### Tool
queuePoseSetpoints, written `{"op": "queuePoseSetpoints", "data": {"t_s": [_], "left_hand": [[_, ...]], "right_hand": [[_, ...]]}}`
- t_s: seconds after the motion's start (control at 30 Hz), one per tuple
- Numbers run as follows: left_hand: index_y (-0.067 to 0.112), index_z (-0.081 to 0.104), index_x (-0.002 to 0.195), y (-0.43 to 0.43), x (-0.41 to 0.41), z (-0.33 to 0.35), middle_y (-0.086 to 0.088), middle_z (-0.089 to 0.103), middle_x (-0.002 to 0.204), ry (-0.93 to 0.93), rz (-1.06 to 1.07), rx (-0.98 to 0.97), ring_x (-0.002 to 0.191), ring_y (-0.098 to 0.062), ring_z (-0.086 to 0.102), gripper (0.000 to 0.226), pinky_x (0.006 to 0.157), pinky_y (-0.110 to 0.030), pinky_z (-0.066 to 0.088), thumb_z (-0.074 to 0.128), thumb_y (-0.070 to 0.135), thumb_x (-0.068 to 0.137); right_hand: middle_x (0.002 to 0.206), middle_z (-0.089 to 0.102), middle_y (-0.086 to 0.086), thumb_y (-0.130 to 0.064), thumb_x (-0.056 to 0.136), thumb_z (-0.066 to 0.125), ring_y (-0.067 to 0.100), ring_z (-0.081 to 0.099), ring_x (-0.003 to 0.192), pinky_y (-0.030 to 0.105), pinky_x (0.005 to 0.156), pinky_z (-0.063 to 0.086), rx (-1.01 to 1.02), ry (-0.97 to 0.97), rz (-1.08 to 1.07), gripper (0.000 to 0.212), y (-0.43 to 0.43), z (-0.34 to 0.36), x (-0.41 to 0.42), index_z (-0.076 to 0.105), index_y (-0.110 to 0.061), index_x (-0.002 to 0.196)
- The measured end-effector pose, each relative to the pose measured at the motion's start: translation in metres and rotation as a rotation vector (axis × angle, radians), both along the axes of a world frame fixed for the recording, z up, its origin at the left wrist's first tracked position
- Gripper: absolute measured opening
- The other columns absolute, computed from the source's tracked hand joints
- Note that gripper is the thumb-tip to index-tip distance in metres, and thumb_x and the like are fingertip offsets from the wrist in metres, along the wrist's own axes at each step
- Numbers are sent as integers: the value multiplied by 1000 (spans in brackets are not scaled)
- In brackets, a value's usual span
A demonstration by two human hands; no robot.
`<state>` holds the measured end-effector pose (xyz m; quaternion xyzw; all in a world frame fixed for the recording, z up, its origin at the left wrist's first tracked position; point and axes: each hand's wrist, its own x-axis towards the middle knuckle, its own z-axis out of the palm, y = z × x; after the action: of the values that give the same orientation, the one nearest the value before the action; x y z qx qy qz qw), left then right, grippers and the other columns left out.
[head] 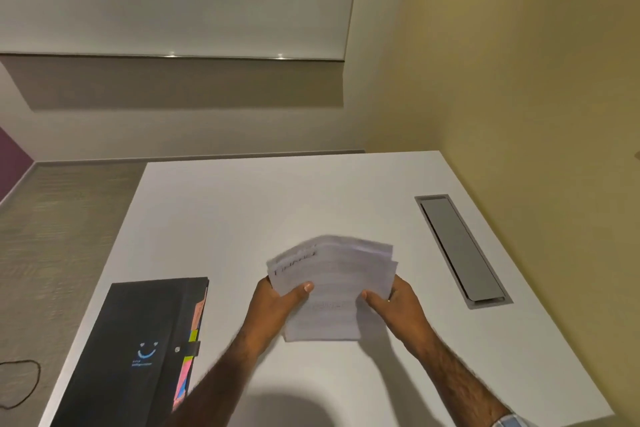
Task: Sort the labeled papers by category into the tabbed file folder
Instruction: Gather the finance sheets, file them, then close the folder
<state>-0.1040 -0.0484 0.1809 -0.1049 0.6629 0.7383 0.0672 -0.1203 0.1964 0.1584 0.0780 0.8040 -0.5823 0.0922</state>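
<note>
A person is holding a fanned stack of lined papers (332, 274) over the middle of a white table (242, 211). Both hands are gripping it. The left hand (277, 305) is pinching the left edge with the thumb on top, and the right hand (394, 302) is clasping the right edge likewise. Handwriting on the sheets is too blurred to read. 1 closed black file folder (138, 350) is lying flat at the table's near left, well apart from the papers, with coloured tabs (194, 340) lining its right edge. 1 grey cable hatch (460, 250) is sitting to the right.
</note>
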Motion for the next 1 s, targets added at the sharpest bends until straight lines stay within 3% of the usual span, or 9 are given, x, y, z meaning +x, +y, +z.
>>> {"op": "queuePoseSetpoints", "data": {"t_s": [0.1,0.17,0.3,0.43,0.7,0.87,1.0], "left_hand": [[29,79,106,8,6,-13,3,78,106,-5,-28,-69,99,-16,74,25,81,-24,54,65,10,97],[32,81,99,15,12,-20,2,79,104,-17,-25,-110,98,-14,73,28,83,-26,52,61,13,99],[33,79,103,25,18,-17,2,78,108,62,-1,-116,103,-15,72,30,88,-26,54,55,14,103],[31,77,105,29,13,1,6,77,106,190,102,-162,104,-10,70,26,89,-22,54,56,16,103],[24,72,113,53,14,18,11,76,109,301,245,-151,109,-8,69,24,93,-20,52,55,11,102],[30,67,116,46,13,-17,22,72,112,148,227,-205,107,1,65,33,91,-16,52,75,13,89],[32,72,103,43,14,-46,20,76,100,28,186,-238,99,0,70,20,97,-32,55,70,14,94]], "right_hand": [[100,78,-1,1,92,63,21,74,96,40,85,60,33,-11,25,26,8,-16,5,74,-16,108],[95,79,-4,4,91,59,18,75,92,39,83,58,67,-9,28,30,10,-24,11,77,-17,101],[90,78,-14,7,90,59,1,70,85,21,75,50,70,51,-18,34,10,-22,11,79,-21,92],[95,77,-15,11,90,59,1,70,92,11,79,50,-25,154,-50,34,7,-3,5,80,-15,97],[99,77,-8,-3,94,64,3,70,92,11,75,50,-97,216,-105,22,0,0,-6,77,-17,106],[116,71,-16,-3,92,68,0,66,104,16,85,52,-57,152,-23,37,5,-16,-3,69,-28,119],[110,74,-12,5,93,53,-1,68,96,18,82,51,-16,71,-39,42,10,-33,2,67,-28,114]]}}
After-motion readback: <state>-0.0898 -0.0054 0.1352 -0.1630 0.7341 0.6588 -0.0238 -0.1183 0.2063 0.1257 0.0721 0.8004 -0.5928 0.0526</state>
